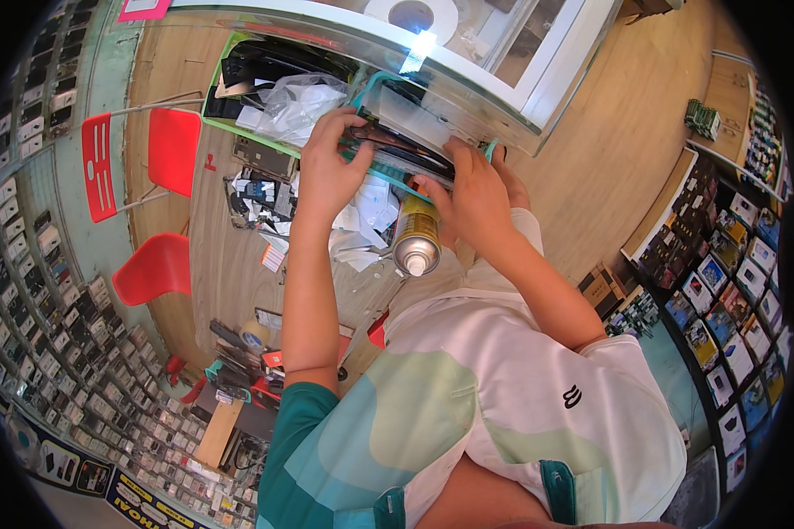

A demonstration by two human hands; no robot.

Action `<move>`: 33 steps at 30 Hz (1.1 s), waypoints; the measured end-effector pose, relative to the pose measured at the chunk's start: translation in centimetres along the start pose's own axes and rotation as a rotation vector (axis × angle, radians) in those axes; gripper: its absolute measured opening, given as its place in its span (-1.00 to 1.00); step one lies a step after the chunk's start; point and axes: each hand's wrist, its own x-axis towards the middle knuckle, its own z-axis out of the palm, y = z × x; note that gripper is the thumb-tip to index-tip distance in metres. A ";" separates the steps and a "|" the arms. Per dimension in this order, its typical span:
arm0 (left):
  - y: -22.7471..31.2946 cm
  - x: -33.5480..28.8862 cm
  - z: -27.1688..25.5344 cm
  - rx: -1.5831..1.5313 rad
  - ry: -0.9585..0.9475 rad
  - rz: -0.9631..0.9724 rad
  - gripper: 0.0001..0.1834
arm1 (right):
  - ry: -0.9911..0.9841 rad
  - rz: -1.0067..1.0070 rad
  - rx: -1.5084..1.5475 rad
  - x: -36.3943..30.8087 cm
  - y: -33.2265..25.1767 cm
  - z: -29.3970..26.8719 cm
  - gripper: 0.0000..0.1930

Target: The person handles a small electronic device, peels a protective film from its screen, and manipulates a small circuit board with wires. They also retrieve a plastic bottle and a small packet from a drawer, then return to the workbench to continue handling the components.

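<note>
A teal-rimmed basket (372, 86) stands before me with thin, flat, dark glossy panels (403, 145) standing in it; their exact kind is unclear. My left hand (333, 167) grips the panels' left end between thumb and fingers. At their right end my right hand (478, 192) has its fingers bent over the panels and the basket's side, the thumb on the near side. Just below the basket is a yellow spray can (417, 234), its nozzle pointing toward me. To the left, a lime-green box (258, 135) holds dark pieces and clear plastic bags (300, 106).
A glass display case (538, 75) rises right behind the basket. White paper scraps and small parts (362, 220) cover the wooden table left of the can. Red chairs (172, 150) stand at left. Racks of small boxed goods (732, 300) line the right side.
</note>
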 end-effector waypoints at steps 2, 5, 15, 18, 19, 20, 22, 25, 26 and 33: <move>0.3 -0.1 -0.1 -0.006 0.003 0.016 -0.58 | 0.031 -0.040 -0.034 0.3 -0.5 -0.7 -0.36; 1.3 0.0 -0.4 -0.001 -0.034 -0.049 -0.56 | 0.020 -0.037 -0.073 0.2 -0.3 -1.0 -0.43; 1.5 0.0 -0.6 0.125 -0.009 0.086 -0.51 | 0.183 -0.284 -0.127 0.4 1.2 -1.3 -0.69; 2.0 0.1 -0.3 0.125 0.004 0.072 -0.51 | 0.243 -0.304 -0.119 0.1 1.3 -1.8 -0.68; 2.0 0.1 -0.3 0.120 0.018 0.073 -0.50 | 0.250 -0.290 -0.093 0.0 1.2 -1.9 -0.69; 1.7 0.0 -0.1 0.113 0.032 0.074 -0.48 | 0.256 -0.276 -0.068 -0.1 1.2 -1.9 -0.71; 1.9 0.2 -0.1 0.124 0.016 0.068 -0.44 | 0.273 -0.223 -0.050 -0.2 1.4 -1.8 -0.74; 2.9 0.8 -0.9 0.135 -0.054 0.029 -0.37 | 0.265 -0.098 -0.073 -0.1 2.0 -1.2 -0.75; 3.1 1.0 -0.9 0.112 -0.064 0.003 -0.34 | 0.237 -0.052 -0.082 0.0 2.2 -1.4 -0.75; 0.9 -2.3 1.2 -0.125 0.360 0.066 -0.39 | 0.270 -0.308 -0.105 0.1 0.8 -2.4 -0.66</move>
